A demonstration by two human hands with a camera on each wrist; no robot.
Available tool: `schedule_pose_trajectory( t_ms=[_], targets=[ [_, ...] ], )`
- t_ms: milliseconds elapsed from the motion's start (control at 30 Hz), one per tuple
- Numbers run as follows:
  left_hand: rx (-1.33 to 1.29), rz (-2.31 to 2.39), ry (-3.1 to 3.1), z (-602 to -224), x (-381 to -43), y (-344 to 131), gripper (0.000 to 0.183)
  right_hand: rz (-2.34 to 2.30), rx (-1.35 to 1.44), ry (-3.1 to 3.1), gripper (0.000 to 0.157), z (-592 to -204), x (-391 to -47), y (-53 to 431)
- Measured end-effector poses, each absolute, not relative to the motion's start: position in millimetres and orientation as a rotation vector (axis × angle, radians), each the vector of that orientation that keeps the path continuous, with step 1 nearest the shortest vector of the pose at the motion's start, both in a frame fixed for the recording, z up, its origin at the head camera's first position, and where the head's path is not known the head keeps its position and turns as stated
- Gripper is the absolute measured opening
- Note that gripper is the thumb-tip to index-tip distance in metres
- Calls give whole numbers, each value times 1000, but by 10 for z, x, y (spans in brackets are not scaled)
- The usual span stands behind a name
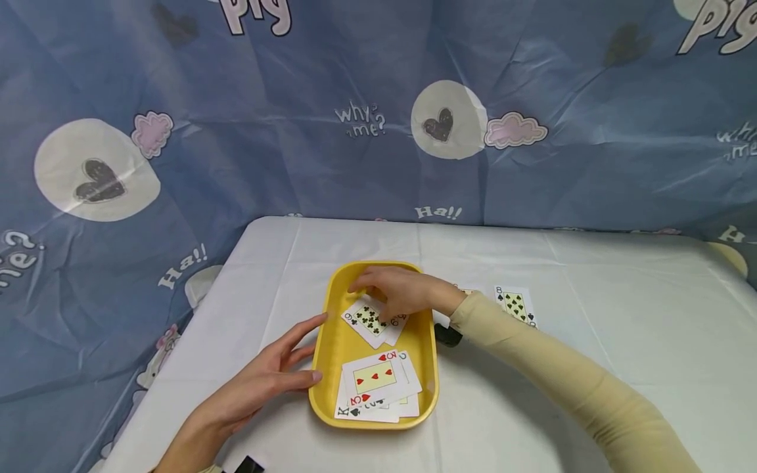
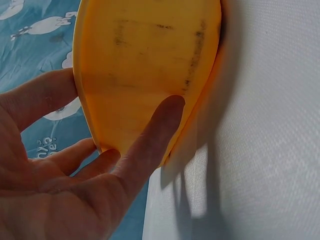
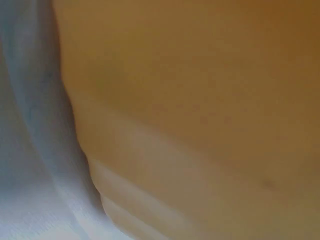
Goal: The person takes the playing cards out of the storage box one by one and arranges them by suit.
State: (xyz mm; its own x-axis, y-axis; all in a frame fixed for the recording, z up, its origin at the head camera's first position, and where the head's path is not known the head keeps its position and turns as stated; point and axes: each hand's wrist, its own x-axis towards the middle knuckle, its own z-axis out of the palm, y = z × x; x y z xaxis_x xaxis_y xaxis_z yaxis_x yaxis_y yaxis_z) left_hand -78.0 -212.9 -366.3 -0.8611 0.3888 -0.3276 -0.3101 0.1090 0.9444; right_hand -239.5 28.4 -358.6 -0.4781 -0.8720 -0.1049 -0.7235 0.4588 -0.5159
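Observation:
A yellow tray (image 1: 315,384) stands on the table with playing cards in two groups. My right hand (image 1: 401,289) reaches over its right rim, fingers bent and thumb low over the nine of clubs (image 1: 365,322). Another card with a nine (image 1: 397,328) lies partly under that one; I cannot tell whether my fingers hold a card. Near me in the tray, the three of hearts (image 1: 375,376) overlaps several cards, a king of spades (image 1: 343,412) among them. Beside the left wall is my left hand (image 1: 266,378), fingers spread, thumb and fingertips at the tray. The right wrist view is blurred close-up.
Right of the tray, an eight of spades (image 1: 516,303) lies on the white-covered table (image 1: 568,276). A second card (image 1: 469,289) shows partly behind my right wrist. A blue printed cloth (image 1: 331,164) hangs behind the table and down its left side.

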Motion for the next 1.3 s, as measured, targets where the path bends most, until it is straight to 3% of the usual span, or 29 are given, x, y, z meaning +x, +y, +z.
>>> schedule_pose_trajectory(
  t_ms=[400, 800, 1300],
  targets=[
    [75, 1814, 1870, -3672, -774, -2128, 80, -550, -1322, 2323, 65, -3642, -2367, 240],
    [84, 1813, 1878, -3664, -781, -2129, 80, -536, -1329, 2267, 41, -3684, -2382, 221],
    [100, 1810, 1871, -3660, -785, -2135, 79, -823, -1416, 2391, 36, -3686, -2365, 260]
  ],
)
